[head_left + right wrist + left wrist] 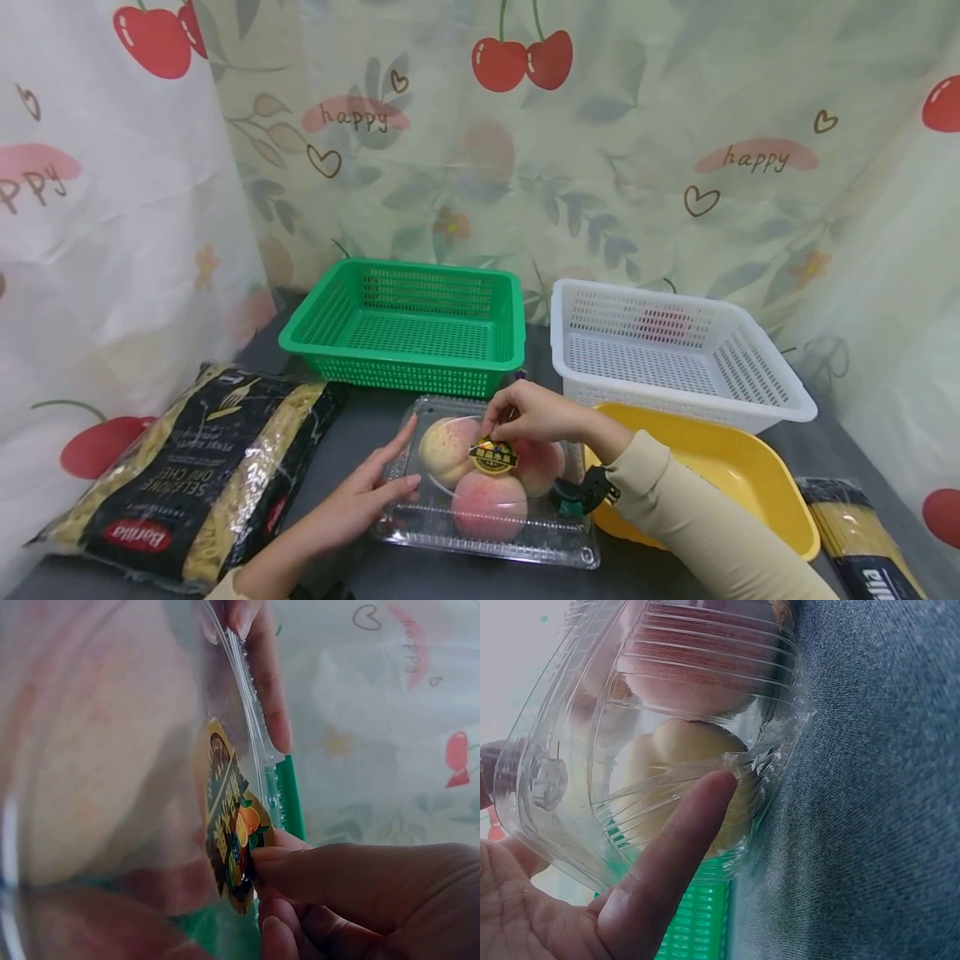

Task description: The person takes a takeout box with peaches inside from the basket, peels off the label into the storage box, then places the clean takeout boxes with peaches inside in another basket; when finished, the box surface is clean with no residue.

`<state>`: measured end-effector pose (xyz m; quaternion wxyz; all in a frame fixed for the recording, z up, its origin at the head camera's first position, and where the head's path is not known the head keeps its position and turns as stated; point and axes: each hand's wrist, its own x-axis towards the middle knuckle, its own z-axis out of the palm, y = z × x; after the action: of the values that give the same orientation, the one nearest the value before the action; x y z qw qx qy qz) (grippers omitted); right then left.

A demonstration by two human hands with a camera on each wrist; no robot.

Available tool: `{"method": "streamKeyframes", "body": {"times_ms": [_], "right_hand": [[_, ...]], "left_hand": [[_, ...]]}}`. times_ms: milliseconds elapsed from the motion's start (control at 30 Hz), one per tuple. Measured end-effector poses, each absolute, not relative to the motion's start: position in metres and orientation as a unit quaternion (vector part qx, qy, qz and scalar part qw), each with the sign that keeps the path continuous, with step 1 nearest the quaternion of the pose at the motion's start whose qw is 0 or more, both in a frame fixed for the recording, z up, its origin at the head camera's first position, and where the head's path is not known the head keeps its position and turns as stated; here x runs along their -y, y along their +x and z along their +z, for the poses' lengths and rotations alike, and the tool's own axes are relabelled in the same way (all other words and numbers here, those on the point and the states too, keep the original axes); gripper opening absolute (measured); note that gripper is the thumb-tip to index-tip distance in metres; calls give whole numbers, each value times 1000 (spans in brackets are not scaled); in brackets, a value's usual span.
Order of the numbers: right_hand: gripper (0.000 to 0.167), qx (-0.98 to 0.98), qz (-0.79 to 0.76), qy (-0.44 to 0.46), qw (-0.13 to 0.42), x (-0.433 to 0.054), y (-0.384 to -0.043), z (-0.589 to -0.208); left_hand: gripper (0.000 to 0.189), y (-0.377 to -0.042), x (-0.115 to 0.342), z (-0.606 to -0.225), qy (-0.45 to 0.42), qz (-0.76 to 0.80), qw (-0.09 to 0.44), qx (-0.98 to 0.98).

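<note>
A clear plastic clamshell box [420, 521] with several peaches [489, 505] inside stands at the front middle. On its lid is a black-and-gold fruit sticker [493, 457]. My right hand [540, 414] pinches the far edge of that sticker between thumb and fingers; the right wrist view shows the thumb on the sticker [229, 817], which still lies along the lid. My left hand [367, 492] rests against the box's left side, fingers extended. In the left wrist view, one straight finger [679, 847] touches the side wall below the rim.
Behind the box stand a green basket [405, 360] and a white basket [675, 402]. A yellow basin [738, 467] is at the right, beside a pack of spaghetti [858, 533]. A large bag of penne [187, 483] lies at the left. A printed curtain [450, 167] hangs behind.
</note>
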<state>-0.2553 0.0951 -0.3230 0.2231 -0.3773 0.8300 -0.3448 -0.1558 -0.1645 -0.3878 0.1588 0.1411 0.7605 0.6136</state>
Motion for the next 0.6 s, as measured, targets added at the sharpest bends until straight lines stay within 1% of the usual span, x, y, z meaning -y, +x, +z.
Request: {"method": "streamKeyframes", "body": {"times_ms": [600], "right_hand": [[7, -814, -354, -385, 252, -101, -258, -322]], "left_hand": [[72, -155, 165, -384, 143, 607, 161, -765]]}}
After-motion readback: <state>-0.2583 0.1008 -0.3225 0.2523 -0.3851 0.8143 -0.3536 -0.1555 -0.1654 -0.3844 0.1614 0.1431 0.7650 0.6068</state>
